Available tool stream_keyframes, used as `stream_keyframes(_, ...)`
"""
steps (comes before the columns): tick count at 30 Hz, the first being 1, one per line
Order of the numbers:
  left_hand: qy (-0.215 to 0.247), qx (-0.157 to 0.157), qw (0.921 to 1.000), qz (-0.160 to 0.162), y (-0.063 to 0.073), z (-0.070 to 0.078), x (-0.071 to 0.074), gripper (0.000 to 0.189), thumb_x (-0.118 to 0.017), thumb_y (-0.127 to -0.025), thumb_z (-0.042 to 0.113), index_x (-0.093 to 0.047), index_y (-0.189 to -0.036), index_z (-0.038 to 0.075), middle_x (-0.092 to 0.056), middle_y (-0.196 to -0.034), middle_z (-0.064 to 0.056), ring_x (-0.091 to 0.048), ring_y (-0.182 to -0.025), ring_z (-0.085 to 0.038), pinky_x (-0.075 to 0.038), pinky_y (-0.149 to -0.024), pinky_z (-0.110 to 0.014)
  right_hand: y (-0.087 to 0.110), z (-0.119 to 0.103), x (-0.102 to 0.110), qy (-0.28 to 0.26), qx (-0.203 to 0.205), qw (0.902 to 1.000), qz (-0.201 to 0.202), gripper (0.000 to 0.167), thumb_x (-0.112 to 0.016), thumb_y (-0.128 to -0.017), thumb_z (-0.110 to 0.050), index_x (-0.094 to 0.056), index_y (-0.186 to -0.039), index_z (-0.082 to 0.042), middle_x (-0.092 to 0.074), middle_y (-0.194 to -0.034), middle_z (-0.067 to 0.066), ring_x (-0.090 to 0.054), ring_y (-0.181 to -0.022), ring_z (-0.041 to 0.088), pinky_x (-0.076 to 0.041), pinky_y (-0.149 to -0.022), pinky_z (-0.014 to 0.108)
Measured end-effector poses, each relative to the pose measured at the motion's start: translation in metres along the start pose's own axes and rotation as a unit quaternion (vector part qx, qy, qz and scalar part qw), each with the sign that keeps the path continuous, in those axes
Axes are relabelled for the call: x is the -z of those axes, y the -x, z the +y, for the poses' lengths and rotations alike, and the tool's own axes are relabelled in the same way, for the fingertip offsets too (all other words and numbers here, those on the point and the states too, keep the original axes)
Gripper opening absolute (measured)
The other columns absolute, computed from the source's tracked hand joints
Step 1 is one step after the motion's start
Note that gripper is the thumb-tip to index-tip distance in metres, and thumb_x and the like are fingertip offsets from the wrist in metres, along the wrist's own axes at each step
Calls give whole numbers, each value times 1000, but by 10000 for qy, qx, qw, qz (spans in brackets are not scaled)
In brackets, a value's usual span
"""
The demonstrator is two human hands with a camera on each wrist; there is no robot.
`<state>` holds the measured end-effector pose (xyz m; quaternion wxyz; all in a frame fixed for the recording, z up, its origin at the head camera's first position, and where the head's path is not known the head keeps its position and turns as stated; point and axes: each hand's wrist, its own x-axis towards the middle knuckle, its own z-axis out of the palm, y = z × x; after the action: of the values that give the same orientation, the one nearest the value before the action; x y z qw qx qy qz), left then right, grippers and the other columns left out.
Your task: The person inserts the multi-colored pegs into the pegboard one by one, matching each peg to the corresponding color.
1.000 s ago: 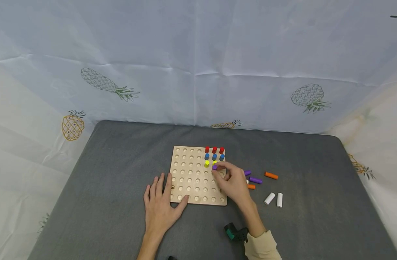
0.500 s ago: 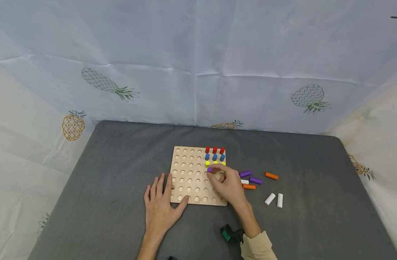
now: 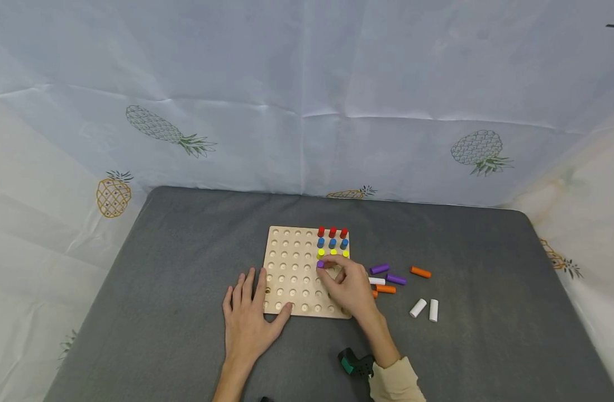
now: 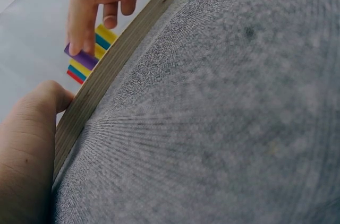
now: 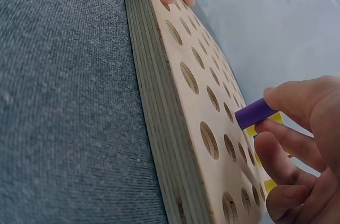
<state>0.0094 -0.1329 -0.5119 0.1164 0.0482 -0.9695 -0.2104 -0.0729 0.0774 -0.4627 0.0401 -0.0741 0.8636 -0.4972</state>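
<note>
A wooden pegboard (image 3: 281, 267) with rows of round holes lies on the dark grey cloth. My left hand (image 3: 248, 324) rests over its near left corner, fingers spread and straight, the thumb at the front edge. Between thumb and index finger, my right hand (image 3: 354, 287) pinches a purple peg (image 5: 256, 113) over the board. The peg stands just nearer than the leftmost yellow peg (image 3: 320, 253); whether its lower end has entered a hole I cannot tell. Rows of red pegs (image 3: 333, 231), blue pegs (image 3: 333, 243) and yellow pegs stand upright at the far right corner.
Right of the board lie loose purple pegs (image 3: 396, 279), orange pegs (image 3: 420, 272) and white pegs (image 3: 433, 310). A black and green device (image 3: 354, 362) is by my right wrist. A white curtain with pineapple prints (image 3: 307, 111) hangs behind the table (image 3: 211, 240).
My right hand has moved left along the board with the purple peg, uncovering the yellow row and more loose pegs. My left hand stays in place.
</note>
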Motion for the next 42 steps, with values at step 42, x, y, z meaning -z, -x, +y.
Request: stream_keyframes(42,10,-33,10000,56,-1,0,0,94,-71,-82,63,-45,-155,11,-47,-155,-22,-38,-147,-43,-22,-120,-64,7,13,13,414,184,9983,378,20,-79,-88,-12,-78,-108,-12,-64,-86,4,-47,-56,6,-41,-49,19)
